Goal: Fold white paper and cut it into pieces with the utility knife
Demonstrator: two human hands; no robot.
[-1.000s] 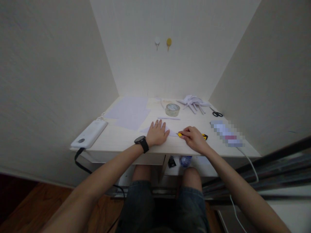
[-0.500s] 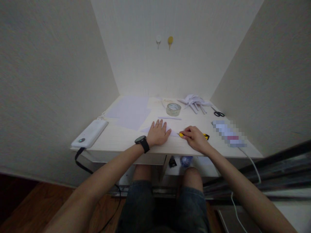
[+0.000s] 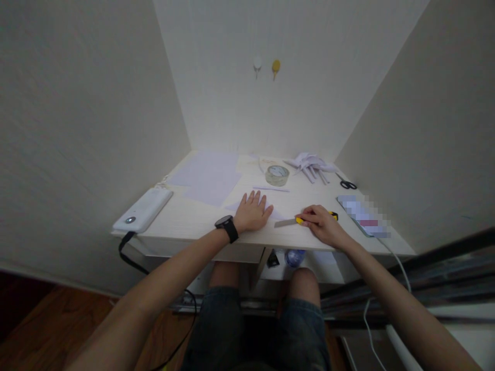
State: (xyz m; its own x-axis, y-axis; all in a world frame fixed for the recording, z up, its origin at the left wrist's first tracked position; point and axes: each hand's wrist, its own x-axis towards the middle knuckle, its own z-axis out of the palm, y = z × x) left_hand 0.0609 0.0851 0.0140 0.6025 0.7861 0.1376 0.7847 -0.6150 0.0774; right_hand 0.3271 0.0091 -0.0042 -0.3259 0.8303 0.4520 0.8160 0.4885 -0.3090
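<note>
My left hand [image 3: 253, 212] lies flat with its fingers spread, pressing a folded sheet of pale paper [image 3: 275, 210] against the table; most of that paper is under the palm. My right hand [image 3: 322, 224] is closed around a yellow and black utility knife [image 3: 299, 220]. The knife's long blade [image 3: 285, 223] is out and points left, just to the right of my left hand and near the paper's lower right edge. A thin paper strip [image 3: 270, 189] lies beyond my left fingertips.
Larger pale sheets [image 3: 211, 175] lie at the back left. A tape roll [image 3: 277, 175], paper pinwheels [image 3: 311, 164] and black scissors [image 3: 346, 183] are at the back. A phone [image 3: 363, 215] with a cable lies right; a white power bank [image 3: 143, 210] sits at the left edge.
My right hand has drawn the knife to the right and slightly toward me, off the paper, and the whole blade now shows. My left hand stays in place on the paper.
</note>
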